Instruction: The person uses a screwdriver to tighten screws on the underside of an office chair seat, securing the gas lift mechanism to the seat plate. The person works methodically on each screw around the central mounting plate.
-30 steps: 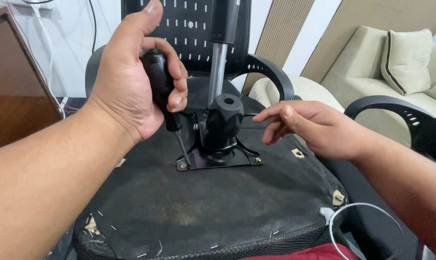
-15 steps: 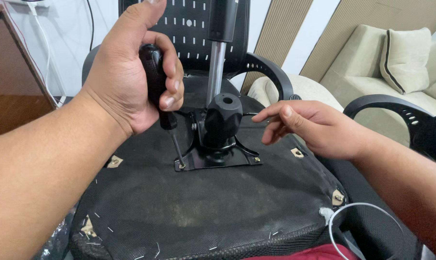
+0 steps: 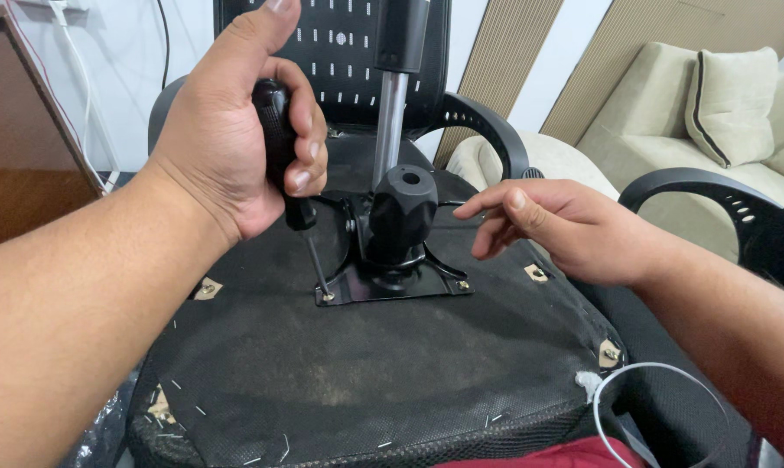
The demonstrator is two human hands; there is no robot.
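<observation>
My left hand [image 3: 236, 143] grips the black handle of a screwdriver [image 3: 281, 152], held upright. Its thin shaft runs down to a screw at the front left corner of a black metal mounting plate [image 3: 383, 290]. The plate is fixed to the underside of an upturned office chair seat [image 3: 348, 381], covered in black fabric. A black mechanism housing [image 3: 400, 212] and a silver gas cylinder [image 3: 390, 126] rise from the plate. My right hand [image 3: 574, 230] hovers just right of the housing, fingers loosely spread, holding nothing.
A black armrest [image 3: 487, 130] curves behind the seat and another armrest [image 3: 712, 195] stands at the right. A beige sofa with a cushion [image 3: 730, 108] is at the back right. A wooden cabinet [image 3: 19, 165] stands at the left. A white cable [image 3: 634, 390] loops at the seat's front right corner.
My left hand has shifted slightly on the screwdriver handle, as if turning it. My right hand stays beside the housing.
</observation>
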